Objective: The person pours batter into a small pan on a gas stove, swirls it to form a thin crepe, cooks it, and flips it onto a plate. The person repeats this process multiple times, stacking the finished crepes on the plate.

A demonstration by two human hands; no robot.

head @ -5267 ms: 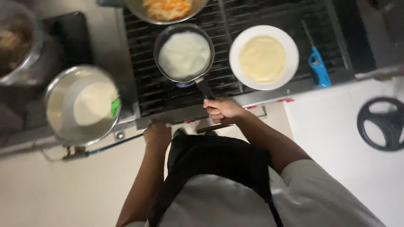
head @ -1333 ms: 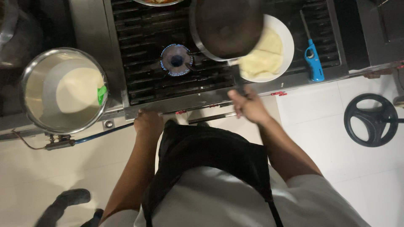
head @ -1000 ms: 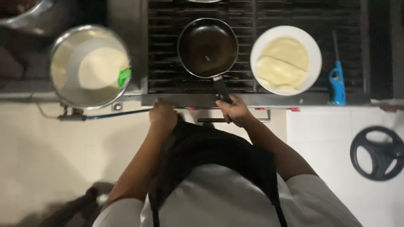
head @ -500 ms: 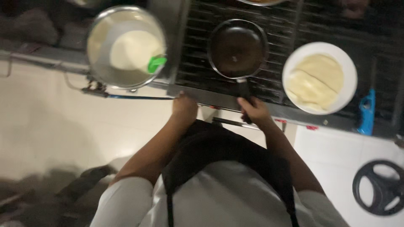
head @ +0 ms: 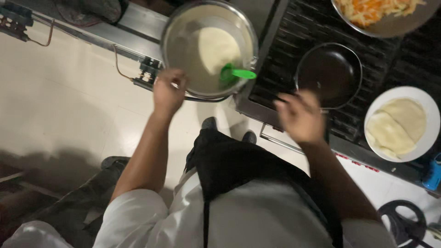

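My left hand (head: 169,89) rests on the near rim of a large metal pot (head: 183,32) with pale batter in it, fingers curled over the edge. A green ladle (head: 235,73) leans inside the pot at its right side. My right hand (head: 298,115) is blurred, with its fingers spread and nothing in it. It hovers just in front of the empty dark frying pan (head: 328,73) on the stove grate (head: 280,55). Right of the pan, a white plate (head: 425,98) holds folded pale crepes (head: 397,126).
A second pan with orange and yellow food (head: 381,11) sits at the top right of the stove. A blue lighter (head: 434,172) lies at the right edge. A black round object (head: 404,220) is on the pale floor at the lower right. Gas fittings (head: 147,73) stick out left of the pot.
My right hand has come off the frying pan's handle and opened. My left hand rose from the stove's front edge to the batter pot's rim. The view swung left.
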